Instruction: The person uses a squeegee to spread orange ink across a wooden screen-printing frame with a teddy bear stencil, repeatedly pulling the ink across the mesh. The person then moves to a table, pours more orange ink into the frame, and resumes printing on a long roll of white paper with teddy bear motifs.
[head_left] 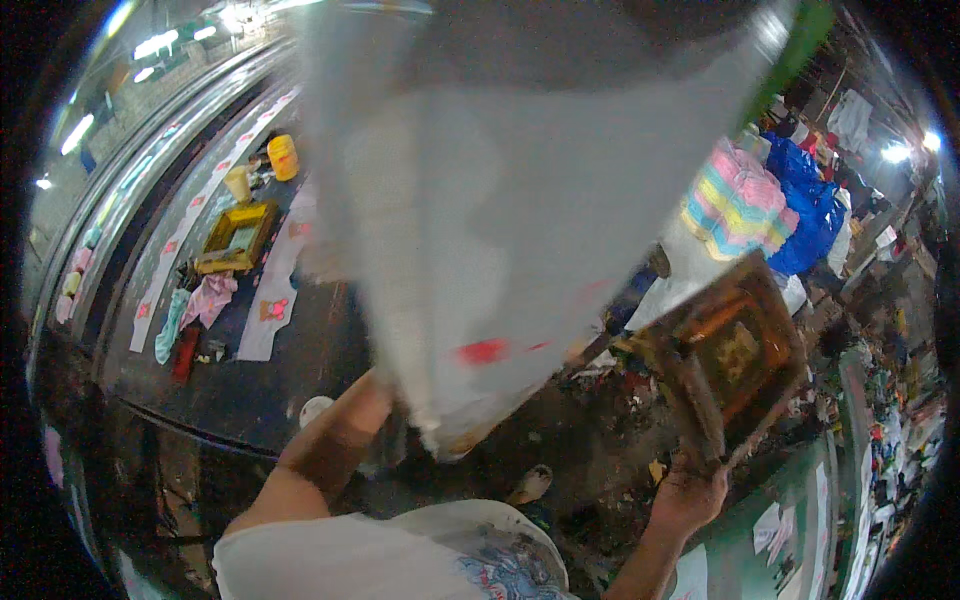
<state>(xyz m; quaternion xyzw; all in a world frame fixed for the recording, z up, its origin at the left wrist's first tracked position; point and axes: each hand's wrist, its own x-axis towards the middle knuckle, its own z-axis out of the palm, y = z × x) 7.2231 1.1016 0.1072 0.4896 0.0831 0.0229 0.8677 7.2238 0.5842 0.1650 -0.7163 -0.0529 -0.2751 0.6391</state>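
My right hand (pixel 690 495) grips the lower edge of a brown, stained screen-printing frame (pixel 690 400), which is tilted up at my right. A lighter patch shows in the middle of its mesh. A large white sheet-like thing (pixel 520 230) fills the middle of the view, very close and blurred, with a red smear near its lower end. My left forearm (pixel 335 445) reaches up behind its left edge. The fingers of my left hand are hidden there, so whether they hold the sheet does not show.
On the long dark table at left lie white strips (pixel 268 315) with pink-red prints, a yellow frame (pixel 238 238), a yellow container (pixel 283 157) and rags (pixel 208 300). At right are a striped pastel fabric pile (pixel 735 205) and a blue bag (pixel 805 205). A green table (pixel 740 555) stands lower right.
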